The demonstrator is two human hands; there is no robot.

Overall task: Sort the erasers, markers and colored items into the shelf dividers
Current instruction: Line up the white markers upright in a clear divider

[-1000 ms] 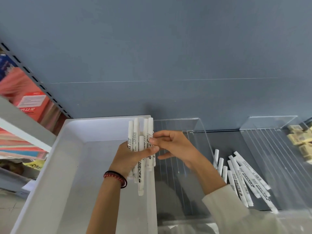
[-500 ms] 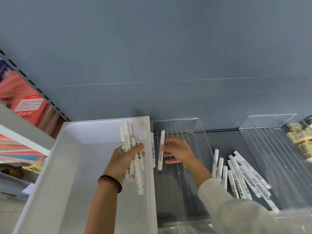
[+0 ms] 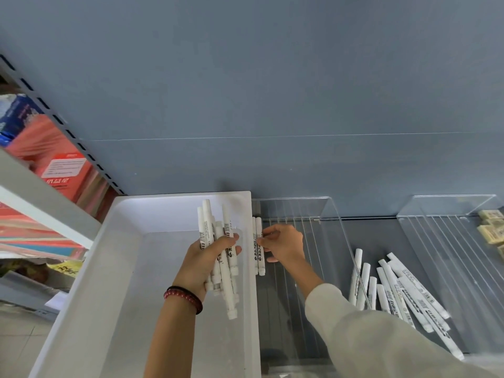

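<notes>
Marker pair [image 3: 259, 246]: two white markers side by side, lengthwise, just right of frame centre. They sit hard against the left edge of the clear divider [image 3: 331, 214], next to the wall of the white bin [image 3: 131, 227]. I can't tell whether they lie flat on the floor yet.

Right hand [image 3: 285, 245]: fingers curled, tips pinching the pair from its right side, thumb low. A pale sleeve [image 3: 368, 336] runs to the lower right.

Left hand [image 3: 203, 264]: wrapped round a marker bundle [image 3: 227, 290] of several white markers fanned unevenly, held over the bin at centre frame. There is a dark red bracelet [image 3: 183, 295] on the wrist.

Step in hand, as I read it: seating the pair as the start of a row in this compartment.

To do it well:
- Press the pair flat and parallel to the divider wall before letting go, caps facing one way.
- Release with the fingers sliding off sideways so nothing rolls.
- Feed the next ones from the bundle one or two at a time.
- The bundle looks loosely held and its lowest marker sticks out far, so tighten the grip or it may slip into the bin.

Right of centre, the next compartment has loose markers [image 3: 403, 293] lying skewed. Erasers [image 3: 491, 227] are at the far right edge. Red boxes [image 3: 64, 170] are at the upper left, on another shelf.
</notes>
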